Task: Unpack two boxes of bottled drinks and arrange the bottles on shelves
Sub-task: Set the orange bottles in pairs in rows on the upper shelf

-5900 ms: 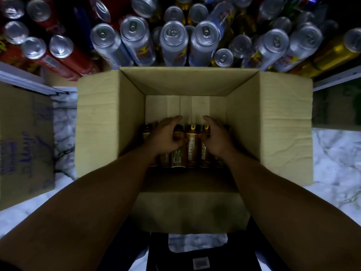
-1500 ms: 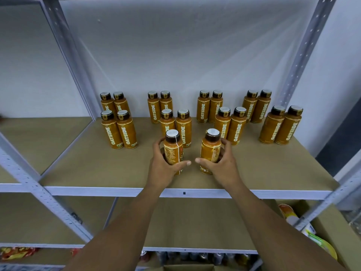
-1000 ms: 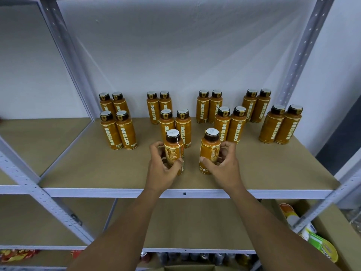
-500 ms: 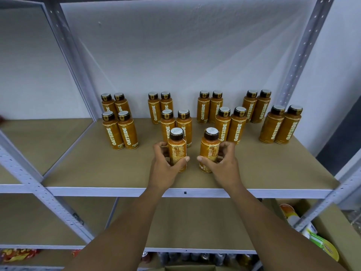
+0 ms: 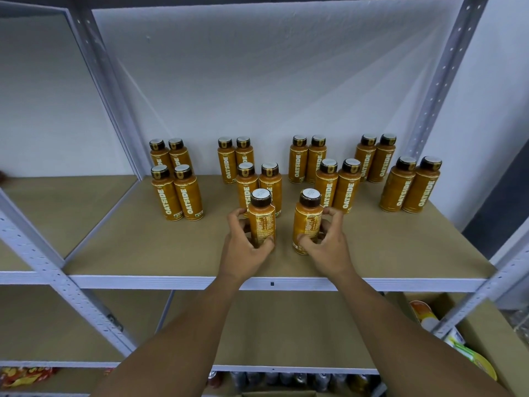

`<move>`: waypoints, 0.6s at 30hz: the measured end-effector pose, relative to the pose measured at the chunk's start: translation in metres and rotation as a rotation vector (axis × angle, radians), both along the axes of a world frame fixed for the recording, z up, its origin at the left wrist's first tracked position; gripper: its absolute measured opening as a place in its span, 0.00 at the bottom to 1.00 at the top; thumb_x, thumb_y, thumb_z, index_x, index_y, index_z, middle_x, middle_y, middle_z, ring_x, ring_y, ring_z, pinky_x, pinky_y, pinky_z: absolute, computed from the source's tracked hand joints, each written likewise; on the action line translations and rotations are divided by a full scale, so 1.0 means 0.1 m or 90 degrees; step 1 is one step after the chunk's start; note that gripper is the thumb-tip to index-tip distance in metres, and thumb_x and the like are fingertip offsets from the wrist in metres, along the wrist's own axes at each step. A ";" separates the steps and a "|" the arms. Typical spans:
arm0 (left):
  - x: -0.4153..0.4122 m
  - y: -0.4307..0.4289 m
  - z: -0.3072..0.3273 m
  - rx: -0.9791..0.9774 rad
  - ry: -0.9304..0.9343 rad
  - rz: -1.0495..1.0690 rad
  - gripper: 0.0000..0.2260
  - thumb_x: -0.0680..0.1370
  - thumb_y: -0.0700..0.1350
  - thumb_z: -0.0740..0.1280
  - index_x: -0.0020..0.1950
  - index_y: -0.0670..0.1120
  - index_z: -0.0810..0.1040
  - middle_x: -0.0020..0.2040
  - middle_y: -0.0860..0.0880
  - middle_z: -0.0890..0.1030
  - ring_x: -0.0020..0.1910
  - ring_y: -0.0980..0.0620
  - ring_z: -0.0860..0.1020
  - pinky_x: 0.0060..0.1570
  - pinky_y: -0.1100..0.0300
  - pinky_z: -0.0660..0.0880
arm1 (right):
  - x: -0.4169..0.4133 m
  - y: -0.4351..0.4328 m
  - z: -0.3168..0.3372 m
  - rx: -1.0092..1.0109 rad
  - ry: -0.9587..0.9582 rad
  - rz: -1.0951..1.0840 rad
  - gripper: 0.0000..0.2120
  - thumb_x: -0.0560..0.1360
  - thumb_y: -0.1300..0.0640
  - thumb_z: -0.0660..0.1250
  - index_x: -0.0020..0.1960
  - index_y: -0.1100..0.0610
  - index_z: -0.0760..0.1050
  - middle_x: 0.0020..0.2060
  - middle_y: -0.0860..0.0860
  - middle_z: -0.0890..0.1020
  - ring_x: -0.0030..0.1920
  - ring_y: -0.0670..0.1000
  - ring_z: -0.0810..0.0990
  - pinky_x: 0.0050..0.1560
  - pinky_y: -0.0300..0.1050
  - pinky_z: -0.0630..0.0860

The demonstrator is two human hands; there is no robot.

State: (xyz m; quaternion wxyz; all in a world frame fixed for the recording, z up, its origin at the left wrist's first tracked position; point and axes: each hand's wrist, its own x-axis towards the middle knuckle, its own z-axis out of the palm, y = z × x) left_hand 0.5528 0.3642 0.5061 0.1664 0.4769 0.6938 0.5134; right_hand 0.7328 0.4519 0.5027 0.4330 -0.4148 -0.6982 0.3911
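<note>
I take the two held bottles as the middle of the dial. Low at eight o'clock, red and yellow snack packets [image 5: 25, 375] lie on the bottom shelf. At ten o'clock, four Oatside bottles [image 5: 176, 190] stand upright, two behind two, near the left upright [image 5: 111, 90] of the grey metal rack.

The left hand [image 5: 243, 247] grips the lower half of the left bottle [image 5: 262, 216], with the thumb on the near side and the fingers curled round behind. This bottle stands upright toward the front of the brown shelf board [image 5: 128, 242], its small-print panel turned my way. Close behind it at twelve o'clock is a front pair [image 5: 257, 181], and behind that a back pair [image 5: 234, 159] by the white wall. Far below at six o'clock, can tops [image 5: 286, 378] show on the bottom shelf.

The right bottle [image 5: 309, 216] stands upright beside the left one, with a gap between them. The right hand [image 5: 329, 245] holds it with the fingers wrapped round its far side and the thumb low on the near side. I cannot tell whether either base sits fully on the board.

At one o'clock there is another pair [image 5: 339, 184], with a pair [image 5: 307, 159] behind it. At two o'clock stands the outermost pair [image 5: 410, 186], with one more pair [image 5: 375, 157] behind it near the right upright [image 5: 440, 81]. Down at four o'clock, an open cardboard box [image 5: 486, 333] holds coloured packets.
</note>
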 end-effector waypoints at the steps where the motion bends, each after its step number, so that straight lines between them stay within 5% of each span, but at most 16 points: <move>1: 0.01 0.00 0.00 0.000 -0.002 0.003 0.39 0.74 0.48 0.78 0.75 0.54 0.56 0.71 0.48 0.75 0.63 0.53 0.76 0.55 0.65 0.74 | 0.00 0.00 0.00 0.000 -0.003 -0.002 0.33 0.72 0.58 0.78 0.66 0.45 0.59 0.57 0.44 0.79 0.53 0.41 0.80 0.51 0.31 0.75; 7: 0.04 0.00 0.04 -0.004 0.008 0.022 0.39 0.74 0.51 0.79 0.75 0.53 0.57 0.71 0.49 0.75 0.59 0.56 0.75 0.50 0.71 0.72 | -0.02 -0.02 0.03 -0.012 -0.001 -0.024 0.34 0.71 0.52 0.80 0.65 0.44 0.59 0.58 0.44 0.76 0.54 0.43 0.79 0.50 0.32 0.74; 18: 0.04 -0.01 0.02 -0.005 0.019 0.009 0.42 0.74 0.54 0.77 0.78 0.56 0.53 0.75 0.49 0.72 0.69 0.50 0.75 0.60 0.59 0.76 | -0.03 -0.06 0.03 0.001 0.006 -0.035 0.38 0.71 0.45 0.79 0.71 0.45 0.58 0.68 0.46 0.73 0.63 0.46 0.75 0.54 0.34 0.73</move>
